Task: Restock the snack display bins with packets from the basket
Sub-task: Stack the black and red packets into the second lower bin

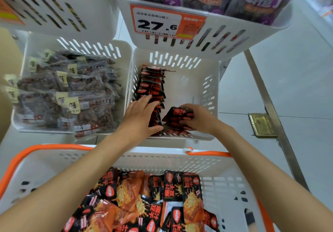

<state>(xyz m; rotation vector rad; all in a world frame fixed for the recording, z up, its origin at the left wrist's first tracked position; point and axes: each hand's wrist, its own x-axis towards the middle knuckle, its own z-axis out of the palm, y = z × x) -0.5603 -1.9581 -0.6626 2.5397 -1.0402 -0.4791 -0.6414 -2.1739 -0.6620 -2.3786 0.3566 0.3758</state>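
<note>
- Left hand (pixel 142 114) lies flat, fingers spread, on the packet row (pixel 153 91) in the bin (pixel 207 80).
- Right hand (pixel 196 116) grips a packet stack (pixel 178 118) beside it.
- Basket (pixel 225 186) nearer, holding packets.

price tag (pixel 158 23), floor plate (pixel 262 125), tiled floor (pixel 297 80)

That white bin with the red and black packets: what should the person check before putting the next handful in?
1. Room in the bin: ok, right side bare.
2. Existing row of packets upright: ok, left hand steadies it.
3. Right hand grips its stack of packets: ok.
4. Same product as the row: ok, matching red and black.
5. Basket still stocked: ok.
6. Price tag for this bin: cannot tell.
</note>
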